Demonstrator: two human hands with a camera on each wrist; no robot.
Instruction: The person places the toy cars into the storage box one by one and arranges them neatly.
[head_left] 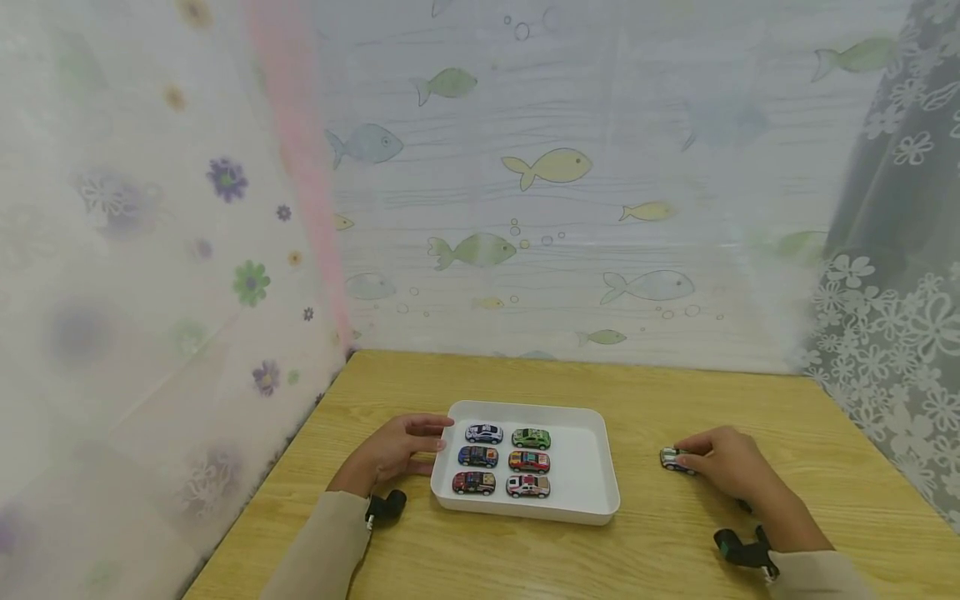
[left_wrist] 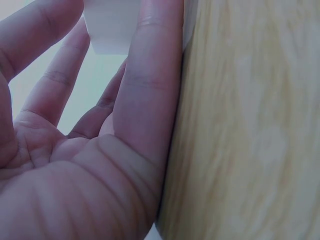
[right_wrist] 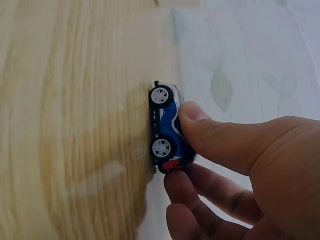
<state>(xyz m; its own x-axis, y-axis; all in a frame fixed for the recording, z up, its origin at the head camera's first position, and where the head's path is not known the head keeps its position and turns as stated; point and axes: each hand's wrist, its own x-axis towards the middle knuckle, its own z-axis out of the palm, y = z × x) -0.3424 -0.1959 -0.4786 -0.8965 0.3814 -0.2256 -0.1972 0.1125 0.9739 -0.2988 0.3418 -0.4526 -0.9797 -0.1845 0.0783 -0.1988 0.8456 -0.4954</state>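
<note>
A shallow white tray (head_left: pixel 577 467) lies on the table with several toy cars in two columns. They include a green toy car (head_left: pixel 531 438), a red toy car (head_left: pixel 528 461) and a white toy car (head_left: pixel 483 433). At the tray's left side, my left hand (head_left: pixel 401 450) touches the rim with extended fingers; its thumb (left_wrist: pixel 150 75) lies along the tabletop. To the right of the tray, my right hand (head_left: pixel 723 458) pinches a blue-and-white toy car (right_wrist: pixel 170 125) between thumb and fingers. Its wheels face the wood; whether they touch it I cannot tell.
The wooden table (head_left: pixel 600 558) ends at a curtain printed with fish (head_left: pixel 555 167). Flowered sheeting (head_left: pixel 150 333) hangs along the left side, and a lace-patterned curtain (head_left: pixel 900 325) on the right. Wood surface lies between the tray and the right hand.
</note>
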